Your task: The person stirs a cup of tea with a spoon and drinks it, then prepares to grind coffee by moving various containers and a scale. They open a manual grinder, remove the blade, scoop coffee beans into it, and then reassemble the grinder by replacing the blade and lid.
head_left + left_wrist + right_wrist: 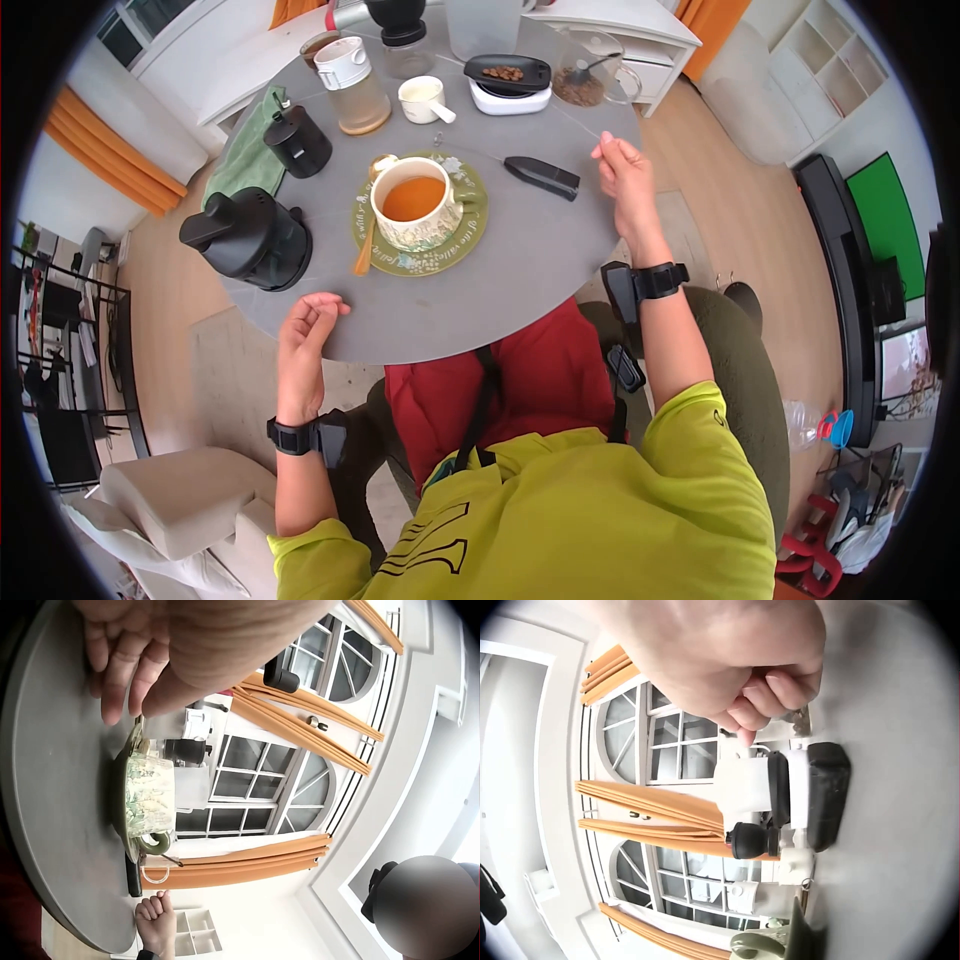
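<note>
The big cup [417, 234] sits on a green plate [455, 255], ahead and to the right of the left hand's fingers. From the right hand's fingers, it is over to the left and a bit closer to the person. The left hand [306, 335] is by the near edge of the round table [420, 315]. Its fingers are loose and a little bent, not holding anything I can see. I can't tell if they touch the table. The right hand [628, 185] has its fingers curled in like a fist, and nothing shows in it. A black stick [542, 178] with a thin wire lies near those fingers, just to their left.

The big cup has an orange-brown drink in it. A wooden spoon [365, 250] lies on the plate, on the cup's left side. Past the right fingers, a glass jug [620, 85] has brown bits and a spoon in it. Left of the jug, a black tray [535, 77] holds brown beans on a white scale [510, 100].
</note>
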Available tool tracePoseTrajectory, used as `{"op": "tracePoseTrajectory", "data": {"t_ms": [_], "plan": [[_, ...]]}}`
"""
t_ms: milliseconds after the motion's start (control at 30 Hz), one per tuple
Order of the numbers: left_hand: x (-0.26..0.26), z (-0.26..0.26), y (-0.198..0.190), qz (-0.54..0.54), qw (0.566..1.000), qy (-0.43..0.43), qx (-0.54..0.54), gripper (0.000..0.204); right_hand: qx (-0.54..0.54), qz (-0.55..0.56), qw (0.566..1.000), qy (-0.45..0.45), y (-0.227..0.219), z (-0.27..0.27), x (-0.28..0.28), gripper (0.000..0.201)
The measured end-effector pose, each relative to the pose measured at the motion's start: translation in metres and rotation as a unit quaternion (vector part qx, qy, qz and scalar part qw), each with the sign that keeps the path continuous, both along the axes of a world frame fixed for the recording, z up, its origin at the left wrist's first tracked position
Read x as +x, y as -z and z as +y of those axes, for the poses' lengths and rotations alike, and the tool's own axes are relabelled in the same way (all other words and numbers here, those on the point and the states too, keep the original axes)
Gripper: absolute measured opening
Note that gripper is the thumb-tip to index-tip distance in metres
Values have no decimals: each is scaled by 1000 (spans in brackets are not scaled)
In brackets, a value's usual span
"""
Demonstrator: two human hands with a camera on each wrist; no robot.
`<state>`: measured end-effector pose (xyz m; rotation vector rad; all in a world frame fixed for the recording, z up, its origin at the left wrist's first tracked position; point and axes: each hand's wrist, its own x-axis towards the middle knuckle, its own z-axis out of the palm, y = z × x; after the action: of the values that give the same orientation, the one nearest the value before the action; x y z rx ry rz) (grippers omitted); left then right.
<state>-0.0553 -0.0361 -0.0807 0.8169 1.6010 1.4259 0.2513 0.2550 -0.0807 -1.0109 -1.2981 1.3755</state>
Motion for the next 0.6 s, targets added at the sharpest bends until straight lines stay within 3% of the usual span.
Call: {"op": "tracePoseTrajectory", "data": {"t_ms": [133, 200, 267, 333, 367, 400, 467, 500, 600], "plan": [[0, 0, -2, -8, 1000, -3, 5, 13, 86, -72, 994, -2, -44, 23, -25, 34], [-2, -1, -1, -19, 1000, -3, 2, 13, 199, -163, 966, -27, -66, 43, -40, 33], [-3, -1, -2, -25, 1000, -6, 3, 13, 233, -227, 944, -47, -80, 64, -56, 31], [-4, -1, -2, -33, 999, -9, 4, 13, 386, -313, 868, -17, -83, 82, -78, 28], [-4, -1, -3, -34, 999, -5, 8, 13, 345, -398, 845, -90, -93, 89, -83, 32], [-4, -1, -4, -35, 999, -2, 11, 13, 348, -398, 844, -91, -91, 97, -88, 32], [-5, -2, -3, -43, 999, -6, 11, 13, 411, -516, 740, -134, -84, 111, -98, 54], [-5, -2, -3, -51, 999, -7, 9, 13, 337, -562, 730, -193, -85, 120, -103, 77], [-7, -2, -3, -54, 998, -9, 10, 13, 268, -560, 749, -231, -82, 122, -111, 85]]}}
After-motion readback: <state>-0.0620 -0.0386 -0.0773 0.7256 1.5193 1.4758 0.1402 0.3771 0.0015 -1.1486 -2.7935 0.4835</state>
